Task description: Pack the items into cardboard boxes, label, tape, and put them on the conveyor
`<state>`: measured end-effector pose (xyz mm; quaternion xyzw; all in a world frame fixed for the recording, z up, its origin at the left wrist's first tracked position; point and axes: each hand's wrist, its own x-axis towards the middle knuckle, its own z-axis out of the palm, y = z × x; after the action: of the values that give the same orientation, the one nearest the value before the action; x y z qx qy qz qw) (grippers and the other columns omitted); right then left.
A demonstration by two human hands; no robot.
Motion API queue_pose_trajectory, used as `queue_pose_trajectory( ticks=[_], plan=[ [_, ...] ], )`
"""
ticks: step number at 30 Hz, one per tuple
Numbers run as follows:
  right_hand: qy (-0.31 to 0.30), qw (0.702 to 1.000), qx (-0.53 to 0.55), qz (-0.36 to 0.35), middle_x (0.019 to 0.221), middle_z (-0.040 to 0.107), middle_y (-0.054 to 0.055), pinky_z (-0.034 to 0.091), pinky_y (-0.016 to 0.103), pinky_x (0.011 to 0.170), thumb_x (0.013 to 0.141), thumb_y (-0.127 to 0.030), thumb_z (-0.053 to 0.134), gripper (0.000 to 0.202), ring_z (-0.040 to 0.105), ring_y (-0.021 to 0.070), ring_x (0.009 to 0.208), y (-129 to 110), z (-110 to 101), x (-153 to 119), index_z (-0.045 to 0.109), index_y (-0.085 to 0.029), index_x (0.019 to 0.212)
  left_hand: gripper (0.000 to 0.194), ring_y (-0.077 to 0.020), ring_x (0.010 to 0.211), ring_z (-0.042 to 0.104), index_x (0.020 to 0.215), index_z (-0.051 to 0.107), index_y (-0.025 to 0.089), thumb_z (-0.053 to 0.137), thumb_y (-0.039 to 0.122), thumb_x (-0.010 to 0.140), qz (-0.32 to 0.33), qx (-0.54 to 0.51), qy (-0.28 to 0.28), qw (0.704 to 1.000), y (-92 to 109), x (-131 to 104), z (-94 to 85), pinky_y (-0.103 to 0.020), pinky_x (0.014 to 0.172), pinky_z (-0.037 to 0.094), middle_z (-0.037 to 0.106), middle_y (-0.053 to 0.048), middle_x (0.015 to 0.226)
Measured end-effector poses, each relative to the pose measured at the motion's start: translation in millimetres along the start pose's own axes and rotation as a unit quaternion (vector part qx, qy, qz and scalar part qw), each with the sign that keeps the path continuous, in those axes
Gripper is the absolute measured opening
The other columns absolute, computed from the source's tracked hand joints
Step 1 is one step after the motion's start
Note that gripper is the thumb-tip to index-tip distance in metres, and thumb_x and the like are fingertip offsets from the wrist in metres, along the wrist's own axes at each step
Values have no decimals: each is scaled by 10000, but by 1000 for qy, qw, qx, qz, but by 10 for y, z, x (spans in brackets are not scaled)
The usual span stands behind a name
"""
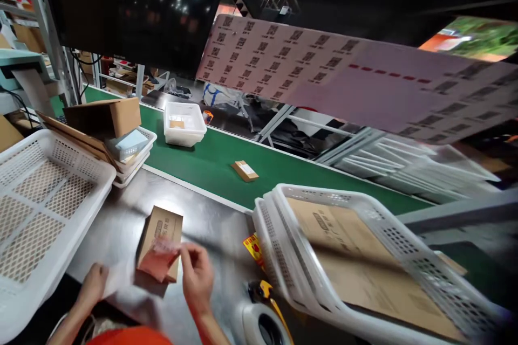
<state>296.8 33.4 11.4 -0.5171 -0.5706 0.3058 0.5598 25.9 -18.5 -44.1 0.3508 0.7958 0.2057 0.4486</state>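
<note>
While the right hand pinches the edge of a red, partly see-through packet between thumb and fingertips, the left hand grips a white sheet of paper to its left. The packet (blurred, so its print can't be read) is over the lower part of a small brown box; whether it touches the box, I can't tell. That box sits on the shiny metal table, between the two hands and a little beyond them. A large white basket stands at the left, and a stack of white baskets stands at the right, with flat cardboard in the top one. Near the right-hand stack lie a roll and a yellow-and-black tool. Beyond the table, a small parcel rests on a green belt, well apart from both hands.
</note>
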Motion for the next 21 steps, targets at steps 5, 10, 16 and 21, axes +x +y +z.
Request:
queue_pose_trajectory(
  ticks=[5, 10, 16, 21],
  plan=[
    [-54, 989, -122, 57, 839, 724, 31, 611, 335, 671, 825, -254, 594, 330, 698, 202, 686, 687, 289, 592, 615, -180, 1146, 282, -284, 819, 743, 746, 445, 272, 348, 181, 994, 101, 135, 55, 984, -344, 41, -204, -328, 764, 453, 643, -47, 677],
    [-91, 977, -194, -5, 1275, 737, 159, 563, 501, 1013, 790, -126, 564, 535, 693, 314, 1176, 916, 410, 532, 675, -191, 1310, 376, -258, 736, 738, 1205, 688, 241, 367, 308, 1022, 282, 199, -58, 937, -2, 69, 152, -302, 691, 460, 738, -61, 745],
    [-367, 836, -376, -159, 1621, 549, 111, 358, 530, 1266, 1020, -296, 573, 494, 481, 294, 1516, 973, 373, 568, 598, -263, 1512, 584, -297, 936, 760, 1483, 653, 296, 406, 246, 955, 325, 293, -125, 890, 158, 117, 466, -349, 857, 526, 821, -143, 1045],
    [-357, 837, -397, -115, 1721, 308, 222, 242, 655, 1294, 1057, -507, 530, 703, 305, 407, 1604, 1008, 391, 551, 416, -120, 1633, 622, -273, 869, 754, 1567, 558, 320, 373, 304, 974, 298, 253, -169, 905, -23, 74, 410, -349, 854, 558, 821, -103, 953]
  ],
)
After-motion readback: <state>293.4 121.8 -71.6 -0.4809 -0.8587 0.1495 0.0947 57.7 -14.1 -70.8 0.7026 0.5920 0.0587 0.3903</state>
